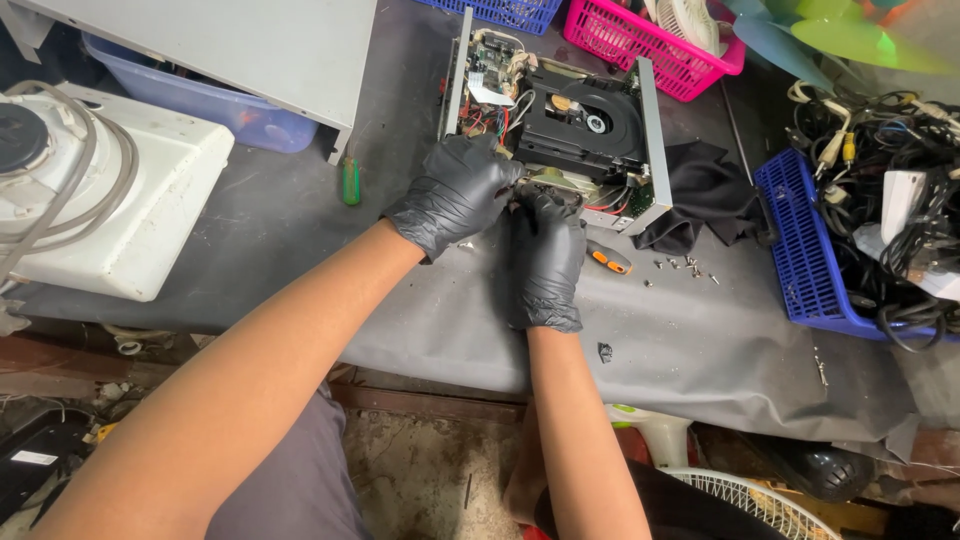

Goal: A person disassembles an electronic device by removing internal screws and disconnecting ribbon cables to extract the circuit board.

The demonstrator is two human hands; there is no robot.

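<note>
An opened disc player (585, 120) with a black drive tray, circuit boards and coloured wires lies on the grey-covered table (700, 340). My left hand (455, 190), in a black glove, grips the near edge of the player's chassis. My right hand (548, 255), also gloved in black, presses against the same near edge and seems to hold a small tool or part there; what it holds is hidden by the fingers. An orange-and-grey screwdriver handle (608, 258) lies just right of my right hand.
Several loose screws (685, 266) lie beside a black cloth (705, 190). A green screwdriver (350, 182) lies to the left. A white appliance (100, 200), a blue bin (200, 100), a pink basket (650, 40) and a blue basket of cables (800, 250) ring the table.
</note>
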